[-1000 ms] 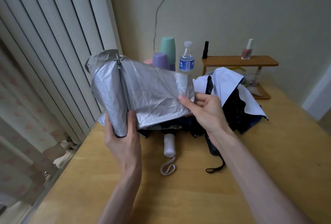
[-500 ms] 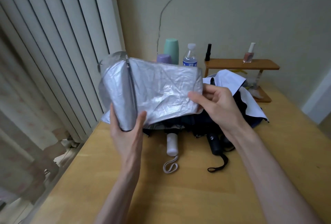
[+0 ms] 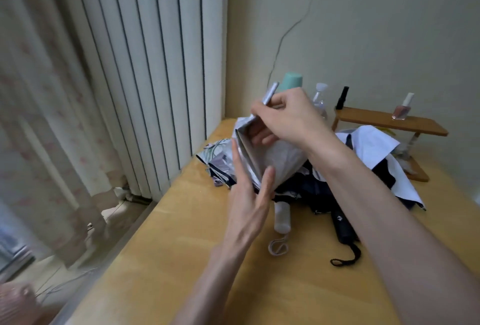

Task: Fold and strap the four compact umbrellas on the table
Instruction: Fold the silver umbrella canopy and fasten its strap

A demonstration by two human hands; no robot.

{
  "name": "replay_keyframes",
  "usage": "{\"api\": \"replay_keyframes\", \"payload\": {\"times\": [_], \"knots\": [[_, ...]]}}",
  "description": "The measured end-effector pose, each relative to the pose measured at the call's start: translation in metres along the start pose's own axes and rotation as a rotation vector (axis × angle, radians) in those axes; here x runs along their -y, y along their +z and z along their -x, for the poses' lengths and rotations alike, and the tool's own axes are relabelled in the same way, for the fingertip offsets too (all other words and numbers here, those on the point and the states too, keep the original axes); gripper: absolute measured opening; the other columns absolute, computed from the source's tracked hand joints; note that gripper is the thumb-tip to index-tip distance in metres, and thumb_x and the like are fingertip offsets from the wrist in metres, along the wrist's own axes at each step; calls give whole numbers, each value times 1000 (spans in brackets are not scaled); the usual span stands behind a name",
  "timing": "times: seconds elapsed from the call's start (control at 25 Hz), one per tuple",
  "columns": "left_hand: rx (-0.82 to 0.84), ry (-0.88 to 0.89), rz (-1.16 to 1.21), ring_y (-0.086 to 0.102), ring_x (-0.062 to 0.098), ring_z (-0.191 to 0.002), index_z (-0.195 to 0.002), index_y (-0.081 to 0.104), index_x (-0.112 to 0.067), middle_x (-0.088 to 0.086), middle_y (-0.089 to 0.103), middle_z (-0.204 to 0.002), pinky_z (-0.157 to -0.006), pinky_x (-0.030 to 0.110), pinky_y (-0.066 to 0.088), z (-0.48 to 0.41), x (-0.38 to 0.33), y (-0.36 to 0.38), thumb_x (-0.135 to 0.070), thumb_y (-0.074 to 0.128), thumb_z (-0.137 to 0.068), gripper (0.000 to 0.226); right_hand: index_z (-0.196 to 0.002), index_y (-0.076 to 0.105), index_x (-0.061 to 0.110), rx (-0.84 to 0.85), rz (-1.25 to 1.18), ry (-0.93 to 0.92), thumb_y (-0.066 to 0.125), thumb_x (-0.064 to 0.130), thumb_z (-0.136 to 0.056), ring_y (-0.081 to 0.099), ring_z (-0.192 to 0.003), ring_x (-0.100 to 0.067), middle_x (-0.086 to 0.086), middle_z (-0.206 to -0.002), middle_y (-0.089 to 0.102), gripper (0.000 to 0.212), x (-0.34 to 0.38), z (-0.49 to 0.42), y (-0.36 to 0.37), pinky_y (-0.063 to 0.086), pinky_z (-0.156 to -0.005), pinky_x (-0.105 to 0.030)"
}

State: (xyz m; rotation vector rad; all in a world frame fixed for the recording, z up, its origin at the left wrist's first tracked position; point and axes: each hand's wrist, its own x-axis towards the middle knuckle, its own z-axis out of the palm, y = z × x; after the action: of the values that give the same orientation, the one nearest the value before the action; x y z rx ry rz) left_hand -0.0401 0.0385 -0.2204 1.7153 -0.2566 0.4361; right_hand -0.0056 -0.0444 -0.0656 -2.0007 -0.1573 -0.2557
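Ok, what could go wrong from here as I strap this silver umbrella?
Loose folds: your left hand only presses the silver umbrella with straight fingers, so the pleats may spring open while your right hand pulls the strap.
Knocked items: that right hand works in front of the water bottle and green cup; a wide wrap could tip them.

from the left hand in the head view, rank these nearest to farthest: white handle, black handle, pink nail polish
1. White handle: just right of the left hand, lying below the umbrella pile.
2. Black handle: farther right, near the right forearm.
3. Pink nail polish: standing on the shelf at the back right.
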Motion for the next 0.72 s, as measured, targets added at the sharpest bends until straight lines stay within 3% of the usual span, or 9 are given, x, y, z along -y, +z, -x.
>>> {"api": "replay_keyframes", "payload": {"times": [0.08, 0.16, 0.28, 0.36, 0.44, 0.56, 0.6, 0.64, 0.72], "knots": [[-22, 3, 0, 65, 19, -67, -163, -19, -47, -9, 70, -74, -73, 47, 56, 4, -3, 0, -57, 45, -107, 86, -80, 71, 3, 40, 64, 90, 60, 18, -100, 76, -58, -24, -15, -72, 78, 28, 5, -14, 10, 58, -48, -28], [-44, 12, 12, 59, 25, -59, -161, -23, -48, 9, 66, -71, -66, 44, 52, 8, -7, 1, -48, 46, -110, 86, -87, 72, 1, 94, 146, 148, 55, 21, -104, 76, -56, -20, -13, -71, 78, 31, 7, -23, 15, 55, -43, -22], [-82, 51, 7, 42, 14, -46, -162, -18, -52, 1, 50, -55, -54, 33, 38, 6, -6, -1, -35, 45, -112, 82, -93, 74, 2, 232, 205, 190, 52, 20, -105, 74, -55, -17, -10, -75, 79, 31, 5, -30, 18, 55, -45, -21], [-77, 69, 6, 38, 11, -46, -164, 2, -56, 6, 51, -58, -53, 38, 36, 4, -2, -1, -32, 41, -113, 68, -98, 73, 8, 280, 114, 139, 56, 19, -106, 76, -65, -19, -11, -88, 79, 22, 2, -34, 12, 60, -55, -23], [-76, 78, 21, 47, -1, -53, -163, 24, -50, -1, 62, -79, -65, 46, 46, 2, -1, -1, -27, 39, -115, 56, -101, 74, 14, 117, -11, -33, 62, 15, -105, 77, -72, -17, -6, -90, 79, 13, -3, -39, -5, 60, -62, -25], [-88, 49, 107, 60, -13, -78, -162, 34, -40, -46, 58, -117, -87, 50, 52, 3, -3, 0, -26, 38, -116, 48, -108, 77, 29, -249, 207, -245, 77, 24, -92, 73, -96, -7, 7, -101, 78, 16, -12, -40, -46, 58, -89, -30], [-96, 47, 129, 69, -3, -95, -162, 34, -41, -51, 51, -132, -91, 54, 54, 3, -4, -1, -29, 37, -116, 47, -118, 74, 32, -231, 314, -205, 81, 35, -88, 67, -109, -7, 9, -115, 73, 31, -17, -37, -58, 53, -99, -31], [-100, 46, 150, 71, 23, -116, -162, 33, -44, -46, 45, -147, -96, 62, 54, 3, -4, -2, -35, 35, -116, 47, -128, 70, 35, -156, 349, -120, 83, 47, -85, 61, -118, -7, 9, -126, 67, 46, -23, -34, -67, 49, -105, -32], [-95, 14, 194, 52, 59, -127, -160, 32, -50, -25, 47, -159, -99, 76, 49, 2, 4, -1, -45, 33, -113, 47, -131, 68, 38, -14, 225, 15, 82, 61, -81, 62, -121, -6, 12, -131, 67, 57, -32, -26, -74, 50, -107, -33]]}}
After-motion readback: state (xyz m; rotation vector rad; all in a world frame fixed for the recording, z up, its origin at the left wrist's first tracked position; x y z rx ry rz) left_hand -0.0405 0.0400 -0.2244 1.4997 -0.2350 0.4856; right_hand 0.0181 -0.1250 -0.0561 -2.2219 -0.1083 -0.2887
